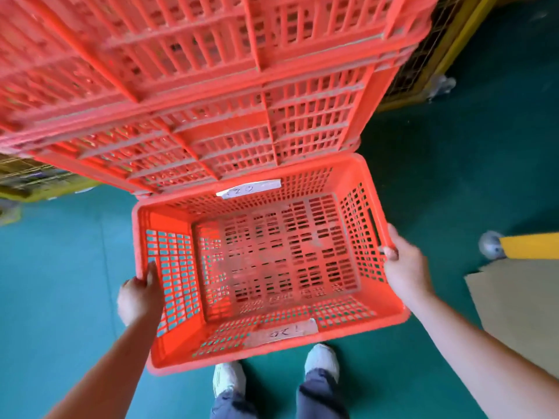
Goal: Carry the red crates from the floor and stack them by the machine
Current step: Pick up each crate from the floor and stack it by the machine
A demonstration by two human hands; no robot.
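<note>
Gripped by its two short ends and lifted clear of the green floor (pixel 60 267): a red slotted plastic crate (pixel 287 258), open top facing up. Left hand (pixel 139 294) curled over the left rim, right hand (pixel 403 267) clamped on the right rim beside the handle slot. Just beyond both hands, at the carried crate's far rim, a stack of red slotted plastic crates (pixel 211 71). White paper labels (pixel 249 189) on the far and near walls. To the right of the right hand, a flat brown cardboard sheet (pixel 514 306).

both hands (pixel 139 297) (pixel 403 267) outstretched, fingers (pixel 150 275) curled, gripping.
</note>
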